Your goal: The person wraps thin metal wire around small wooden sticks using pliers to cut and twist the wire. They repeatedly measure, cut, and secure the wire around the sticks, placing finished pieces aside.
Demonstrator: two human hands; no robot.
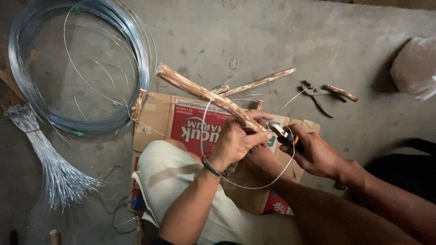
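The left hand (236, 140) grips tight around a stick (204, 95). The right hand (313, 152) is closed on pliers (284, 133), beside a wire loop (254, 181), above the cardboard (159, 118).

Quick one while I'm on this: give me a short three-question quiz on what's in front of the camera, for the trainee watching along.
1. True or false: the left hand grips the long wooden stick.
2. What does the right hand hold? A) pliers B) a hammer C) a paintbrush
3. Fill in: the big coil of wire lies on the floor to the ______ of the flattened cardboard box.

Key
1. True. The fingers wrap the stick near its lower end, where a thin wire loop hangs down.
2. A. The pliers have an orange-and-dark handle, tip at the stick.
3. Left, above a bundle of cut wires.
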